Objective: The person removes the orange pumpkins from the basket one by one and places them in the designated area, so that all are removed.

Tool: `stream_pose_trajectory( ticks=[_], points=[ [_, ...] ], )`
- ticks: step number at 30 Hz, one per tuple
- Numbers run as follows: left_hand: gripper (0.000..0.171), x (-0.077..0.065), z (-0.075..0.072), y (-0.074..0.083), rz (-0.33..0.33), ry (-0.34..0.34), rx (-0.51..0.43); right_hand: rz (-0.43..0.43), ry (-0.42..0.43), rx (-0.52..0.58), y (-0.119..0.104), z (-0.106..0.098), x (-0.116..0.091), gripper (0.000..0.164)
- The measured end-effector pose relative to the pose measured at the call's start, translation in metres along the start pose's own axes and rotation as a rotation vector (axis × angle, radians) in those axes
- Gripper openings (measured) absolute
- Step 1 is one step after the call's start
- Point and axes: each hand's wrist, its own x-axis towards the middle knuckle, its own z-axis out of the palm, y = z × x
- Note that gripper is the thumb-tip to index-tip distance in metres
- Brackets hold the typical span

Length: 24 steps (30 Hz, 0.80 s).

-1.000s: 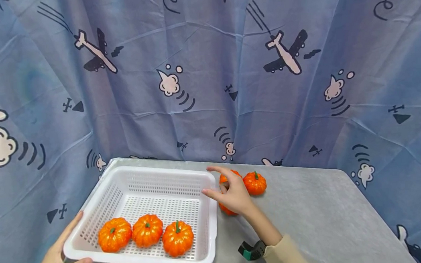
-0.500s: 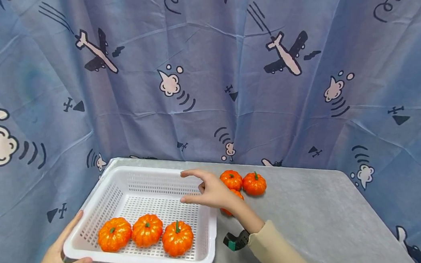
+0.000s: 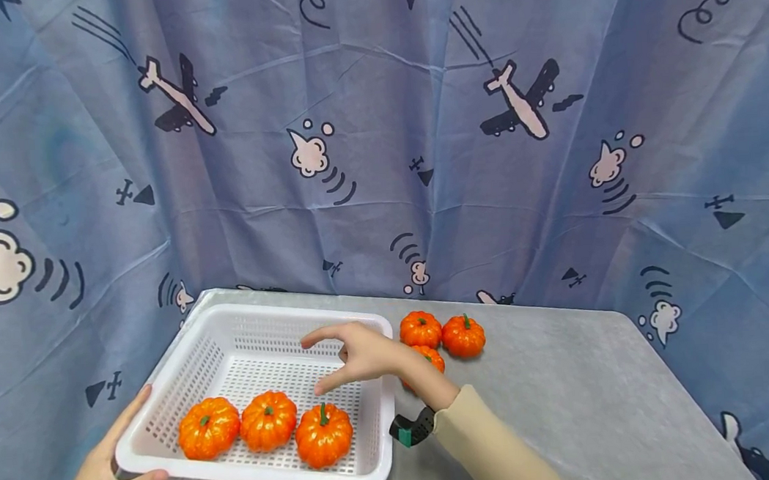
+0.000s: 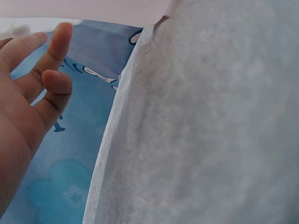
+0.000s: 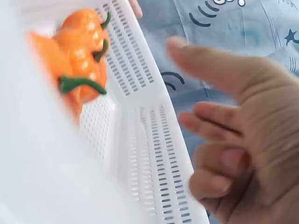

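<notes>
Three orange pumpkins line the front of a white slotted basket: a left one, a middle one and a right one. My left hand rests at the basket's front left corner, thumb along the front and index finger along the side. In the left wrist view its other fingers stand loosely bent below the basket. Over the basket's right half hovers my right hand, holding nothing. Its thumb and index finger are spread apart; the remaining fingers are bent, as the right wrist view shows.
Outside the basket, to its right, three more pumpkins sit close together: a back one, a right one and a front one partly behind my right forearm. The grey table meets a blue patterned curtain.
My right hand has moved left, from beside the outside pumpkins to over the basket, uncovering those pumpkins. The left hand, the basket and the pumpkins have stayed in place.
</notes>
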Motion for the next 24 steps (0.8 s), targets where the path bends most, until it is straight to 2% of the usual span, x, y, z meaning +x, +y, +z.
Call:
stream_pose_trajectory(
  ticks=[5,10,15,24],
  points=[
    [0.116,0.001,0.000,-0.001,0.008,-0.002,-0.008,-0.004,-0.144,0.000,0.002,0.001,0.006,0.075],
    [0.118,0.000,0.000,-0.001,0.051,0.012,-0.022,0.001,-0.255,-0.104,0.004,0.004,0.013,0.077],
    [0.117,0.000,-0.001,-0.002,0.009,-0.005,-0.012,0.042,-0.353,-0.161,0.010,0.011,0.023,0.076],
    [0.117,0.000,-0.001,-0.001,-0.004,-0.010,-0.004,0.160,-0.550,-0.058,0.017,0.015,0.030,0.079]
  ],
)
